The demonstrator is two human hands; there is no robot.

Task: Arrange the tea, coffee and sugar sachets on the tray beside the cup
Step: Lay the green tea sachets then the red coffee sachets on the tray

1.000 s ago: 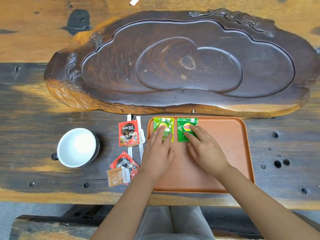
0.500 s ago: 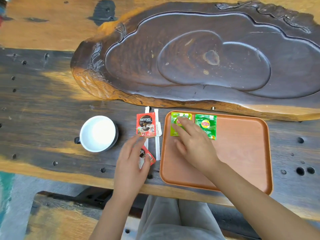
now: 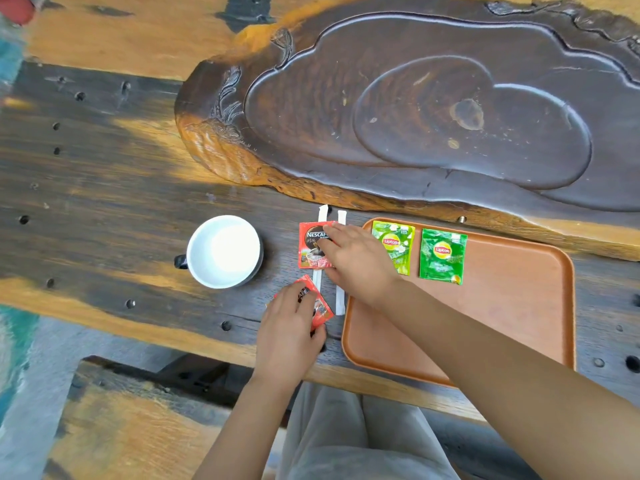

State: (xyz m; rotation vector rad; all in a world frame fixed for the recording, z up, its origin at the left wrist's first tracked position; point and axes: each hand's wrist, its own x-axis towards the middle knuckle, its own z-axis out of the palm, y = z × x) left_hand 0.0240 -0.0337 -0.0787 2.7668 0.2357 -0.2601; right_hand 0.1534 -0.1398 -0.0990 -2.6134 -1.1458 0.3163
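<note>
An orange tray point(image 3: 485, 323) lies on the table at the right, with two green Lipton tea sachets point(image 3: 394, 244) point(image 3: 442, 256) side by side in its far left corner. The white cup point(image 3: 223, 251) stands to the left on the table. Between cup and tray, a red Nescafe coffee sachet point(image 3: 311, 247) lies across two white sugar sticks point(image 3: 341, 299). My right hand point(image 3: 358, 263) reaches over the tray's edge, its fingers curled on that sachet's right side. My left hand point(image 3: 289, 329) grips a second red coffee sachet point(image 3: 320, 306) near the table's front edge.
A large dark carved wooden tea board point(image 3: 433, 109) fills the back of the table right behind the tray. The table's front edge runs just below my left hand, with a bench and my lap beneath it.
My right hand left the tea sachet on the tray and moved left onto the upper coffee sachet. My left hand closed on the lower coffee sachet. The view shifted left.
</note>
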